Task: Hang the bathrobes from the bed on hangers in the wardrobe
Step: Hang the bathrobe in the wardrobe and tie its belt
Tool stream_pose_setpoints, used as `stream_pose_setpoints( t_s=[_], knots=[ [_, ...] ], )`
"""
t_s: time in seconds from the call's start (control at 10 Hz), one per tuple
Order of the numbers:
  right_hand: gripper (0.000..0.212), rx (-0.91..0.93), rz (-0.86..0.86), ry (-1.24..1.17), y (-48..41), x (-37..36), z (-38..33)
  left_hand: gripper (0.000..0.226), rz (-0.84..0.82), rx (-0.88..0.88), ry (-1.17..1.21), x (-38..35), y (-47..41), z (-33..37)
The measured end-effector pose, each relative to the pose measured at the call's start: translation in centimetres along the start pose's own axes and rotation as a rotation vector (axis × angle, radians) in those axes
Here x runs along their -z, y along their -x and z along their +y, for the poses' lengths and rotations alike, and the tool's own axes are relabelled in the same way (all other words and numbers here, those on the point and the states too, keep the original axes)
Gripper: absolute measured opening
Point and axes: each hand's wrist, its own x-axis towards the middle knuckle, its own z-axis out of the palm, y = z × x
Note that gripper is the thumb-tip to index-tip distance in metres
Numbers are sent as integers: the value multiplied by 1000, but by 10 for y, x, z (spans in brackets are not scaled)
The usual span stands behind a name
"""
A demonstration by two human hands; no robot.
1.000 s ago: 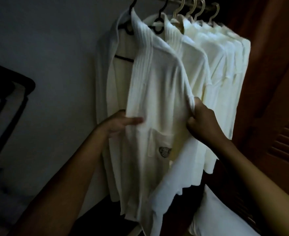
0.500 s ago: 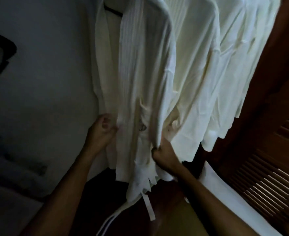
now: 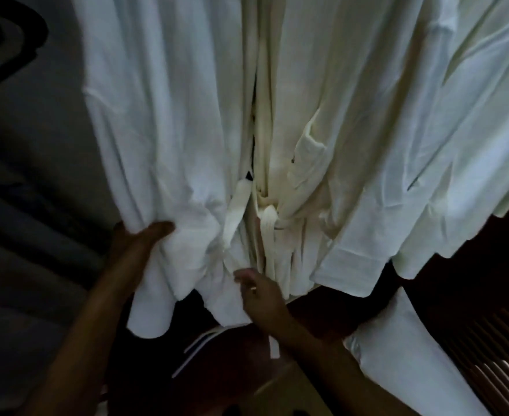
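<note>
front bathrobe: plain white, with a cool bluish cast on its left half and a warmer cream cast on its right half
belt: cream-white, plain, matching the cloth round it
pocket: cream-white, plain, one small dark mark at its left edge
bathrobes on the right: white to pale cream, plain, grey shadow in the folds
wall on the left: dull grey, unpatterned
louvred door at near right: reddish brown, its slats showing as light and dark stripes
bedding at near right: white, plain
object at far left: black, pattern too dark to tell
</note>
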Motion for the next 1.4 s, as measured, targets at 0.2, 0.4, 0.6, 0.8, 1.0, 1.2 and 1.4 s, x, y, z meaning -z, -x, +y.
stream_pose_setpoints(
  t_s=[0.2,0.4,0.6,0.8,1.0,1.2,1.4],
  knots=[
    [44,-251,-213,34,-62,-9,-31,29,32,209,130,23,19,-6],
    [38,-327,-244,-20,-74,-42,-37,51,8,186,65,22,32,-4],
    [48,-652,-166,-493,-95,-32,-25,42,61,249,-20,16,48,8],
    [50,-772,-274,-1066,-75,8,2,23,67,248,-41,4,52,14],
    [40,-561,-569,-597,-28,21,24,33,5,49,-103,-13,56,-8],
    [44,-303,-479,-74,7,10,59,32,-21,105,-114,-26,54,-8],
    [62,-465,-461,340,57,71,136,19,-30,267,-25,-37,51,-4]
  ],
)
